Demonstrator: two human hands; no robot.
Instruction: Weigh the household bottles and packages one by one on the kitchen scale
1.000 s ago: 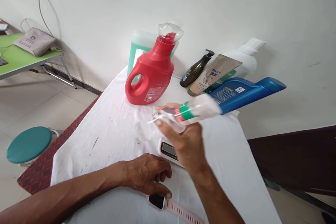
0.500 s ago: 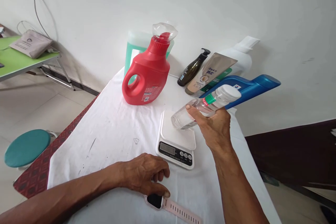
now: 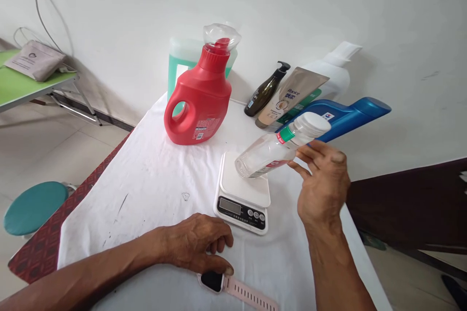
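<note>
A clear plastic bottle [image 3: 272, 153] with a white cap and a green band stands on the white platform of a kitchen scale [image 3: 242, 198]. The scale's display looks blank. My right hand [image 3: 324, 182] is beside the bottle's right side, thumb lifted off and fingers apart; whether the fingertips still touch the bottle is hard to tell. In front of the scale, my left hand [image 3: 199, 240] rests on the white cloth, fingers loosely bent and thumb apart from them. Its thumb lies at the edge of a smartwatch [image 3: 212, 281] with a pink strap.
Behind stand a red detergent jug [image 3: 200, 102], a green-liquid container [image 3: 175, 65], a dark pump bottle [image 3: 266, 90], a beige tube [image 3: 288, 99], a blue bottle [image 3: 339, 116] and a white bottle [image 3: 333, 70] near the wall. A teal stool [image 3: 36, 208] is at left.
My right hand has loosened its grip on the clear bottle and moved right, its thumb coming off. The bottle stays on the scale. My left hand keeps its place by the smartwatch.
</note>
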